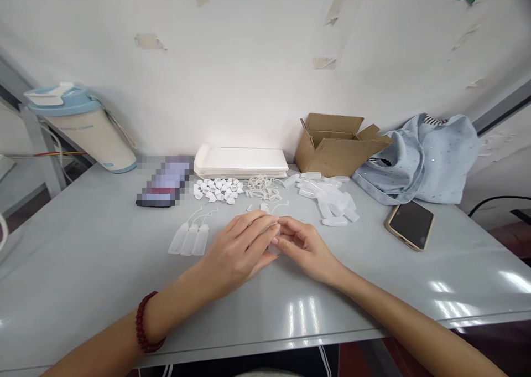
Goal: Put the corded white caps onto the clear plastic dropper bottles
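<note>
Near the middle of the table, my left hand [239, 249] and my right hand [310, 251] meet with curled fingers around a small translucent plastic bottle [274, 247]. Most of that bottle is hidden behind my fingers; a white top and a thin tube show just beyond them. Left of my hands lie three finished-looking bottles [191, 239] side by side, each with a thin tube at its top. Beyond my fingers are a heap of white caps [218, 189] and a tangle of thin pale tubes [263, 187]. To the right is a loose pile of translucent bottles [338, 202].
A stack of white envelopes [244, 158] and an opened cardboard box [340, 154] stand against the wall. At the left are a tumbler [91, 128] and a partly blurred phone [166, 182]. A blue cloth bag [440, 158] and another phone [411, 225] lie at the right.
</note>
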`<state>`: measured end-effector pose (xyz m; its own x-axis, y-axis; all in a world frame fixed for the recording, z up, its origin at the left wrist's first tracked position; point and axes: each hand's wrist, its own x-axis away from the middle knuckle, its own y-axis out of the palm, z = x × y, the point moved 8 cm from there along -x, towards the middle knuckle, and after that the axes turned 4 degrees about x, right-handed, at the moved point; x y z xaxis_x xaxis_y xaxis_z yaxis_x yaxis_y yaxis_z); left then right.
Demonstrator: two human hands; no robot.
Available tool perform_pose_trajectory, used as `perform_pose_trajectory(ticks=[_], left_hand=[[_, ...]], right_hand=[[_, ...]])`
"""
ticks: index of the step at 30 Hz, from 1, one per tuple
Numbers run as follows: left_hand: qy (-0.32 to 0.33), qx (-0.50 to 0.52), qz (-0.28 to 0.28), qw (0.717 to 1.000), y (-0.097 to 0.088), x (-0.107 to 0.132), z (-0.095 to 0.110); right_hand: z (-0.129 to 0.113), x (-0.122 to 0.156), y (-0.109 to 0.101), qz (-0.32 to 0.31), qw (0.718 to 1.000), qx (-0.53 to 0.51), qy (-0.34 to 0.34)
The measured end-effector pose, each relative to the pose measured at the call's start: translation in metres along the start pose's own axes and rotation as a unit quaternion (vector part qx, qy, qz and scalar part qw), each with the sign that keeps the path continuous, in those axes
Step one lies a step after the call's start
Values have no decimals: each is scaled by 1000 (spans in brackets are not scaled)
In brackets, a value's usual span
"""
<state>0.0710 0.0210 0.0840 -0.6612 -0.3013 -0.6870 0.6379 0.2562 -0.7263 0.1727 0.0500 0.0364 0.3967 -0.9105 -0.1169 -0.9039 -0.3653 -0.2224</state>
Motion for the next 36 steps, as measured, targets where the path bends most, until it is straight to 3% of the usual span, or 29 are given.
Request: perform_pose_trajectory(ticks=[7,17,24,29,36], left_hand=[[-43,78,-48,995,-6,7,-15],[-205,109,-125,965,-27,70,-68],[-233,109,-179,950,-22,78,-79],[-228,108,-180,951,-24,79,-84],[-253,105,-237,932,-18,89,-89]], right_hand=[[-1,1,-4,7,995,97,-15],[-18,3,-5,77,960,235,-127],[-21,2,-5,81,949,266,-151],[-22,1,-1,56,927,316,-195],[2,-5,-3,42,899,423,-101]])
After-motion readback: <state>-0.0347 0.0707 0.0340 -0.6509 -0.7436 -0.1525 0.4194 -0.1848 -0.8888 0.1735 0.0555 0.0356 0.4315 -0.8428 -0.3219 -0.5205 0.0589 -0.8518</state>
